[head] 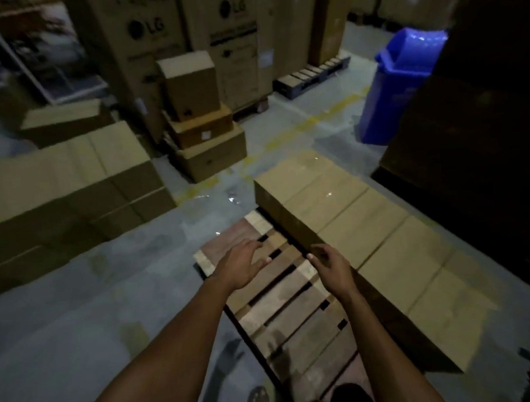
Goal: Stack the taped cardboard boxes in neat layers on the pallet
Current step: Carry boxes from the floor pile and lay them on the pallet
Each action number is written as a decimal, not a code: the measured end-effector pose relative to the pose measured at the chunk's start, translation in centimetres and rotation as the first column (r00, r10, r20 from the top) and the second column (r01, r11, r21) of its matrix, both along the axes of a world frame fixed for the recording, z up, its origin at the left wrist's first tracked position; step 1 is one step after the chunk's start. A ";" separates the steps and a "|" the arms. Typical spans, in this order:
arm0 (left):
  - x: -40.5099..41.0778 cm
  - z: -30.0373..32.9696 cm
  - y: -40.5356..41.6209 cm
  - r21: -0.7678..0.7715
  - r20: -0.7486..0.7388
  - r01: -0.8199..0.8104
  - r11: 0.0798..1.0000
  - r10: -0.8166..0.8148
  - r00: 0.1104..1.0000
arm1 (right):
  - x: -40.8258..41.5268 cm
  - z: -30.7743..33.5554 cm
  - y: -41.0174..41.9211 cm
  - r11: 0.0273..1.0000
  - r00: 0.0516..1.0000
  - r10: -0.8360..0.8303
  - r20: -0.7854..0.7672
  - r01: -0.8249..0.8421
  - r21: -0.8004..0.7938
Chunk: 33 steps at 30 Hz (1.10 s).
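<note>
Neither hand holds anything. The left hand (243,264) hangs over the bare slats with its fingers spread and nearly straight; the right hand (331,263) hovers just beside the near edge of the box row, fingers loosely curled around nothing, thumb up. Whether the right fingertips touch the cardboard is hard to say in this dim light.

From the head camera, the pallet (280,294) runs away from the person's feet, its wooden slats showing gaps between them. Its right half is hidden under a row of boxes (362,227), plain brown cardboard set end to end in one layer, tops level, with glossy tape catching small glints on the far ones. The nearest end of that row fades into shadow at the lower right, so its count is unclear.

To the left, well apart from the pallet, another stack (74,184) of the same brown boxes sits on the grey floor (89,315), two layers deep, cut off by the frame edge. Behind it stands a small tower (202,118) of three differently sized boxes. Tall printed cartons (148,54) line the back. A blue bin (401,85) stands at the right, partly hidden by a dark mass I cannot make out.
</note>
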<state>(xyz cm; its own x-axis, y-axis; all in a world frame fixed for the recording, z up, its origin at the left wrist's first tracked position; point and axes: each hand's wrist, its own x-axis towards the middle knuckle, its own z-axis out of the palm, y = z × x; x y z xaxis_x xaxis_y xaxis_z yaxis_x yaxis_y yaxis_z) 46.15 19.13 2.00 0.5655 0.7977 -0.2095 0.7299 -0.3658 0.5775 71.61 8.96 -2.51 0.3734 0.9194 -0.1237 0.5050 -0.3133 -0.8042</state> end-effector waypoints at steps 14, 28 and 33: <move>-23.4 1.1 4.8 0.013 0.119 -0.542 0.840 0.537 0.835 | -19.7 2.4 16.3 0.902 0.900 0.432 -0.064 -0.428 0.058; -39.0 0.4 25.2 -0.035 0.102 -0.726 0.687 0.725 0.681 | -36.7 0.5 41.2 0.838 0.833 0.541 -0.116 -0.545 -0.001; -43.5 1.9 34.2 -0.033 0.113 -0.746 0.665 0.744 0.659 | -42.2 1.1 51.5 0.819 0.814 0.571 -0.104 -0.574 0.003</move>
<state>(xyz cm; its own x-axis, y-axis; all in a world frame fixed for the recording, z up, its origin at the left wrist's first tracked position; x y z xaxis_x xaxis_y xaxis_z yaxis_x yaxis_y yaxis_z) 2.60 53.33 3.86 -0.2018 0.9645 -0.1705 0.6962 0.2636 0.6677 29.46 60.51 -1.41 -0.2341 0.9591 -0.1589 0.5208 -0.0143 -0.8536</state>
